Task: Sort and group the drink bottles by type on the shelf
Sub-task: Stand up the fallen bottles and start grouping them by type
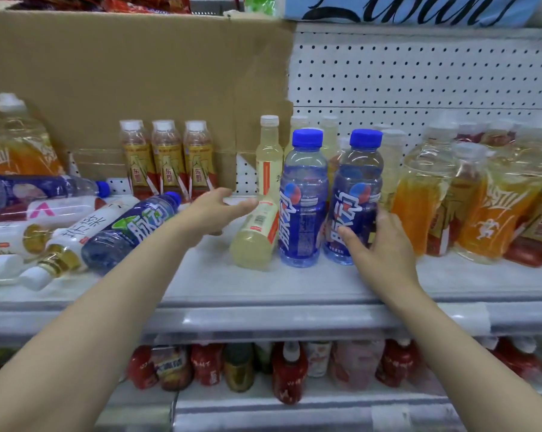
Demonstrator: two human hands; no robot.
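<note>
Right hand wraps the lower body of the right blue bottle, thumb across the label, fingers curled round the far side. That bottle stands upright on the shelf, just beside a second blue bottle.

Left hand reaches toward a pale bottle that leans tilted against the second blue bottle — fingers extended, loosely spread, fingertips at or near its neck; contact cannot be confirmed, nothing held.

More pale bottles stand upright behind. A loose pile of mixed bottles lies to the left.

Handling judgement: bottles look full, so moderately heavy; thin plastic walls give slightly under squeeze; smooth label film may slip. Best grip mid-body or at the waist — not the cap. The leaning bottle could roll if nudged.
</note>
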